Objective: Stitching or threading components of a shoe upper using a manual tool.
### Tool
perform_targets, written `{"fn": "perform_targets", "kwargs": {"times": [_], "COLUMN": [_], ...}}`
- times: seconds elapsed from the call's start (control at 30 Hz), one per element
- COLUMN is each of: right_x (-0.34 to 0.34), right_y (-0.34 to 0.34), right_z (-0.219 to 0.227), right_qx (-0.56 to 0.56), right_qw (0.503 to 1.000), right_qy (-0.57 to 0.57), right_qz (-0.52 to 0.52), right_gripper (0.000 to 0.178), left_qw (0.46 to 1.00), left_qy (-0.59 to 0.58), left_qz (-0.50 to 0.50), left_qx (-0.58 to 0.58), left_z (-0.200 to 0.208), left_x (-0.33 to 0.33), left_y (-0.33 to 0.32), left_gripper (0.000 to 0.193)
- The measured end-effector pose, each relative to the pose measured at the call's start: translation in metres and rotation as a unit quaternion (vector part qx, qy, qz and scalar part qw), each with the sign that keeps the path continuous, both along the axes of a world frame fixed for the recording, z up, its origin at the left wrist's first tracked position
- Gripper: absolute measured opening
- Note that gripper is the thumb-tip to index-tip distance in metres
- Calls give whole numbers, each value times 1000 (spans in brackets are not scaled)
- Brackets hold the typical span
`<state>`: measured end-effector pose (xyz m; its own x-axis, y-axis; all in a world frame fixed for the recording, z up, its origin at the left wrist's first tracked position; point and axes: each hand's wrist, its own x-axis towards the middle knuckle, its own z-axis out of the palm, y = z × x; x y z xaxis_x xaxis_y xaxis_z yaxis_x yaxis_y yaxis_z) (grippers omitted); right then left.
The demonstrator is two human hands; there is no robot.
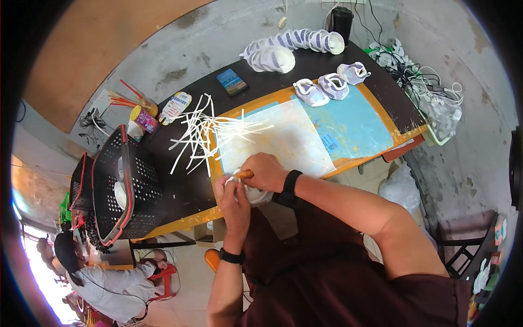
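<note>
At the front edge of the table, my left hand (235, 206) grips a small white shoe (257, 195), mostly hidden by my hands. My right hand (266, 170) is closed round a short tool with an orange-brown wooden handle (245, 174); its tip is hidden against the shoe. Just beyond lies a white sheet (278, 136) over a light blue mat (357, 128). Many white strips (204, 133) are heaped loosely to the left of that sheet. Three small white and lilac shoes (333, 86) stand in a row at the mat's far edge.
Nested shoe uppers (272, 59) lie along the back, near a phone (232, 82) and a black cup (341, 24). A black basket (128, 185) stands at left beside a yellow-purple can (143, 119). Tangled cables (417, 82) hang at right. Another person (106, 289) sits at lower left.
</note>
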<state>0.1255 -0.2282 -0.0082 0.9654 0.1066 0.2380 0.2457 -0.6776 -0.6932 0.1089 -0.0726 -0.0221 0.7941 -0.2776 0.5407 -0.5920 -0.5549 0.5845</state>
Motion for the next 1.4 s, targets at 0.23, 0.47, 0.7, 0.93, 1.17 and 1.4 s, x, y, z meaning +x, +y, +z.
{"fn": "perform_targets", "kwargs": {"times": [0.23, 0.47, 0.7, 0.93, 1.17, 1.4], "right_x": [2, 1, -9, -2, 2, 3], "right_y": [-18, -18, -22, -35, -41, -43], "right_z": [0, 7, -5, -2, -16, -13], "right_qx": [-39, -56, -98, 2, 56, 100], "right_qw": [992, 991, 983, 989, 986, 984], "right_qy": [-4, 17, -67, -10, -54, -31], "right_qz": [118, 120, 136, 147, 144, 147], "right_gripper": [17, 21, 23, 18, 14, 16], "left_qw": [1000, 999, 995, 996, 985, 956], "left_qy": [-5, -32, -45, -17, -101, -37], "left_qz": [-14, -28, -21, -52, -33, -24], "left_qx": [-15, 4, 82, 73, 139, 291], "left_z": [-2, 2, 6, 7, 13, 27], "left_x": [4, 2, -4, 2, 0, 1], "left_y": [1, 4, 12, 16, 11, 7], "left_gripper": [11, 14, 23, 27, 24, 32]}}
